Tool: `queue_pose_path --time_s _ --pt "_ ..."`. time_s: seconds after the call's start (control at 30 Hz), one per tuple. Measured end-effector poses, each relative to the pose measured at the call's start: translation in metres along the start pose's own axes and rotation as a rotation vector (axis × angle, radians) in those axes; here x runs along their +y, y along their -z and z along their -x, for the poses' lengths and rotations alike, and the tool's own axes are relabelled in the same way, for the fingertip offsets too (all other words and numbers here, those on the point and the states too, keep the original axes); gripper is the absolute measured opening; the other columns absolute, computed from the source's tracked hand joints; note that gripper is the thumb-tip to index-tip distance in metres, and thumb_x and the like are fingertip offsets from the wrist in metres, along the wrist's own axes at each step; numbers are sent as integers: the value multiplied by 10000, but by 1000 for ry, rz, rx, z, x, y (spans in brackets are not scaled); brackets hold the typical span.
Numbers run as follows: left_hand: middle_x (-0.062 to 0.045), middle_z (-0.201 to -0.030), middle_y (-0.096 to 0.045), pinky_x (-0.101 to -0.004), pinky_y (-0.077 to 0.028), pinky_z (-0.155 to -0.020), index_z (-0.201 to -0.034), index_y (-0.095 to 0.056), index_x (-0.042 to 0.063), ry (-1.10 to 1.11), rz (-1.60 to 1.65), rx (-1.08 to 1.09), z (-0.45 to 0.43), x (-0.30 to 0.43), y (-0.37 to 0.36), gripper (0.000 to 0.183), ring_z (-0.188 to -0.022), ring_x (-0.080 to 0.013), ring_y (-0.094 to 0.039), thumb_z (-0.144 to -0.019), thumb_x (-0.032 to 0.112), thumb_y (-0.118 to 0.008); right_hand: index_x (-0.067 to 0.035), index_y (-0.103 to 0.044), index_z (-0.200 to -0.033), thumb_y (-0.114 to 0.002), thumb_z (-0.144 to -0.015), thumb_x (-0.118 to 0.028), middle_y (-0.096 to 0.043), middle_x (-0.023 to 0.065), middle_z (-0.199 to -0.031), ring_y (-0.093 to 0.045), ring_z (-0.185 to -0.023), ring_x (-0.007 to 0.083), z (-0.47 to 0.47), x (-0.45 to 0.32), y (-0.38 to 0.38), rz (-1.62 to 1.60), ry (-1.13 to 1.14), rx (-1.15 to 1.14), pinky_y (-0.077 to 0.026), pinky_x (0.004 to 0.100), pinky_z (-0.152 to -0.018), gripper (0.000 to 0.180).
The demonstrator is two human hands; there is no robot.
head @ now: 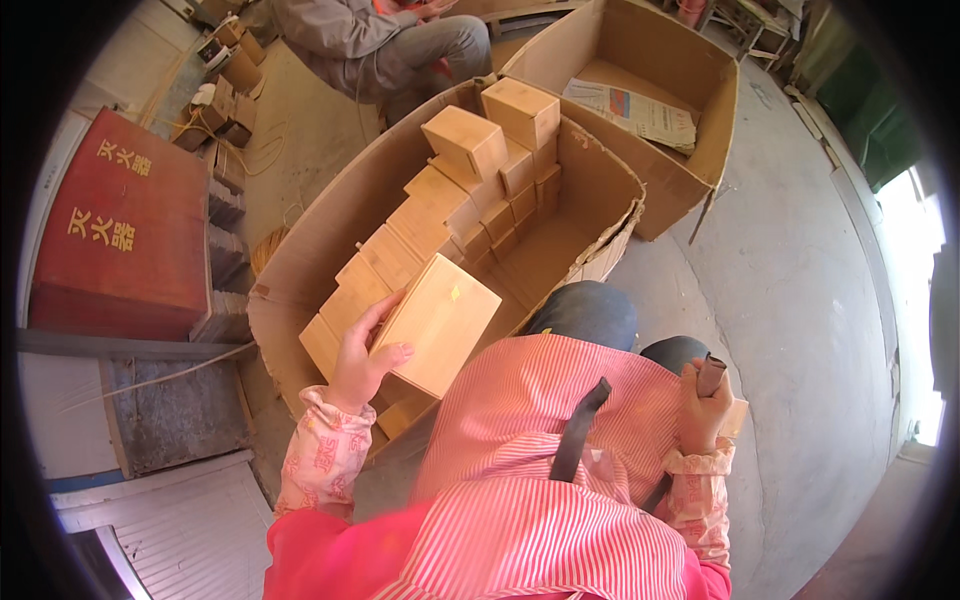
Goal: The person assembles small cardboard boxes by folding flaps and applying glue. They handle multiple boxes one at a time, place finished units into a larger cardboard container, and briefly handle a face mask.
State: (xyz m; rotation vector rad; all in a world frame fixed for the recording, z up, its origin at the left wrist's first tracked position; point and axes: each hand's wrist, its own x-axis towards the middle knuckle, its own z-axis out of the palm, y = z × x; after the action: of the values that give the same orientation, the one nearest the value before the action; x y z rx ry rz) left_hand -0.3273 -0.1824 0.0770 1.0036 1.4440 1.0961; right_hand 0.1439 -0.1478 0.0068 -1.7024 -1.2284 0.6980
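Note:
My left hand (367, 352) grips a pale wooden box (442, 330) by its left side, thumb on the top face. That face bears a small yellow mark near its far end. The box is held above the near part of an open cardboard carton (300, 232). Inside the carton, stacked wooden boxes (412, 225) stand in stepped rows. By my right knee, my right hand (703, 412) is closed around a small brown rolled piece (711, 375), possibly sandpaper. Part of another wooden piece (735, 418) shows behind that hand, mostly hidden.
A second cardboard carton (667, 52) with a folded newspaper (634, 112) adjoins the first at the far right. Beyond the stacks sits another person (405, 52). To the left stands a red fire-extinguisher cabinet (120, 232), with a cord (187, 367) below it.

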Motion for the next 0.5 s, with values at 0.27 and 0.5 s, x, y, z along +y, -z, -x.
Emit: queue_pose_path --time_s 0.27,0.5 --pt "-133 -1451 -568 -354 -442 -1133 -1565 -396 -33 -98 309 -346 -20 46 -160 814 -1325 -200 -564 -873 188 -765 21 -692 -1141 -708 -973 -51 -710 32 -912 -591 -705 77 36 -56 23 -687 -285 -262 -500 243 -647 184" --pt "-111 -1449 -561 -343 -446 -1127 -1583 -369 -16 65 318 -543 -2 26 -244 766 -1318 -189 -563 -929 140 -735 -15 -622 -1282 -697 -1012 -234 -643 0 -867 -574 -742 75 47 -42 32 -1008 -466 -270 -452 238 -630 356"
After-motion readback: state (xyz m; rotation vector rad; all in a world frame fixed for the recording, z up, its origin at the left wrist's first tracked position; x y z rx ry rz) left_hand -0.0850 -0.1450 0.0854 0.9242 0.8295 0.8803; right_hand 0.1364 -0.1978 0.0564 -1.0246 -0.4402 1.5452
